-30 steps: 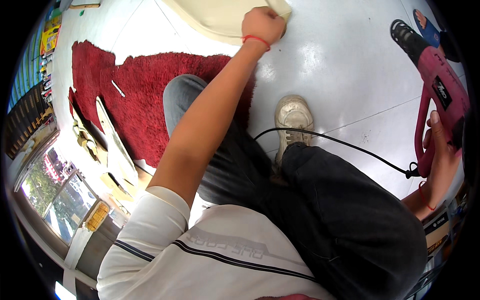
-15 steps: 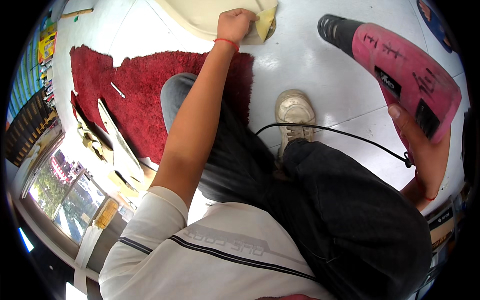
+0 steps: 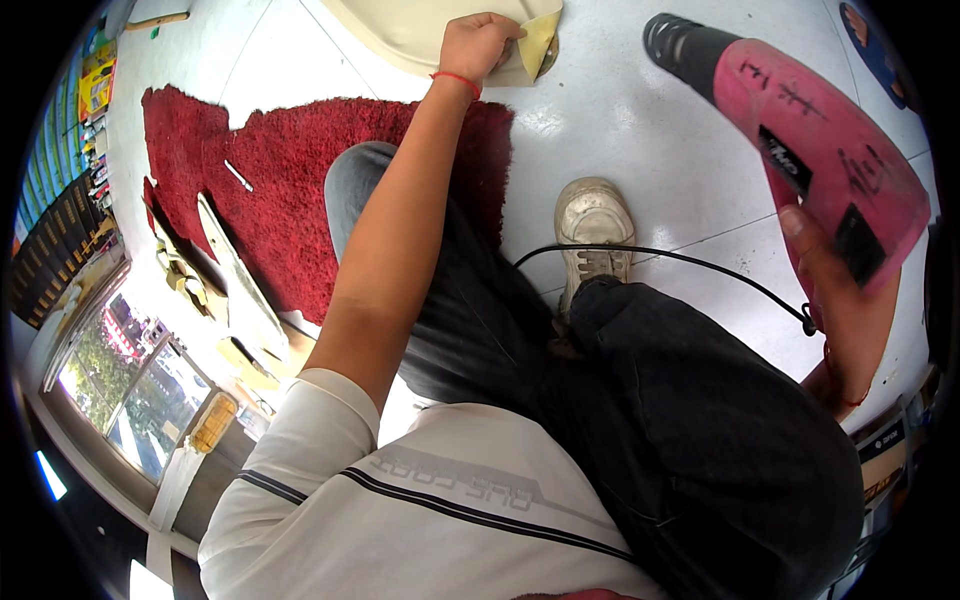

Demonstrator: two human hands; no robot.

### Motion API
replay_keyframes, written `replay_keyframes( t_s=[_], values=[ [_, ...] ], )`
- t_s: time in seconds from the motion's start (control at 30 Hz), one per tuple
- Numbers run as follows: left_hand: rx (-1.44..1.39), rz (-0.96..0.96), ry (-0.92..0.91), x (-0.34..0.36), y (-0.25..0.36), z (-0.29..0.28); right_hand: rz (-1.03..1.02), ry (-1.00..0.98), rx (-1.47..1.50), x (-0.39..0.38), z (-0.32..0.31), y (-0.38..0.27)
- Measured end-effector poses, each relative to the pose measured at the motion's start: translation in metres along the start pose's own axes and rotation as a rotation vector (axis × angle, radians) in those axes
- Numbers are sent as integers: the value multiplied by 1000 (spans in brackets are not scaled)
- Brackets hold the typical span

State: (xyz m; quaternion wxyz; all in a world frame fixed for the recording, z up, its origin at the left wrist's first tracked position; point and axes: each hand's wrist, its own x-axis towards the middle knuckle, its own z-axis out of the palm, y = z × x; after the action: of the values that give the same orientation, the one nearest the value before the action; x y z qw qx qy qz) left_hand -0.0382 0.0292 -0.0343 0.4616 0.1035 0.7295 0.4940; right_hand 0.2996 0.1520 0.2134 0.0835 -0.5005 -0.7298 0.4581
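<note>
A cream, smooth curved panel (image 3: 400,32) lies at the top of the view. My left hand (image 3: 476,45) is closed in a pinch on its lifted corner flap (image 3: 538,45), whose folded-over side is pale yellow. Over on the right, my right hand (image 3: 822,250) is wrapped round the handle of a pink heat gun (image 3: 800,95) with dark hand-drawn marks. Its black nozzle with a metal tip (image 3: 672,42) points to the upper left, apart from the panel. Most of my right fingers are hidden behind the handle.
A black cord (image 3: 680,258) runs from the heat gun's handle across my shoe (image 3: 592,225). Beneath my left arm spreads a shaggy red rug (image 3: 290,150) with a small white stick (image 3: 238,176) on it. Cut beige trim pieces (image 3: 235,275) lie left. Another person's foot (image 3: 855,25) shows top right.
The view has shifted slightly. The heat gun sits a touch farther up and right in it, and both hands keep their holds.
</note>
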Motion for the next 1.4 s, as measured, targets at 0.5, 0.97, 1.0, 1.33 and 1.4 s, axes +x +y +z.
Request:
replay_keyframes(
  t_s=[0.5, 0.97, 1.0, 1.33, 1.4],
  values=[
    [22, 5, 5, 5, -4, -2, 160, -58, 126, -9, 4, -16],
    [1282, 837, -36, -118, -12, -14, -41, -192, 68, 2, 17, -9],
    [1404, 776, -121, -128, -19, -11, -40, -203, 46, 3, 16, -8],
    [1418, 800, -93, -121, -44, 7, 6, -112, 68, -8, 8, 1],
    [1402, 824, -59, -110, -45, 17, 53, -73, 81, -3, -6, 20]
  ],
)
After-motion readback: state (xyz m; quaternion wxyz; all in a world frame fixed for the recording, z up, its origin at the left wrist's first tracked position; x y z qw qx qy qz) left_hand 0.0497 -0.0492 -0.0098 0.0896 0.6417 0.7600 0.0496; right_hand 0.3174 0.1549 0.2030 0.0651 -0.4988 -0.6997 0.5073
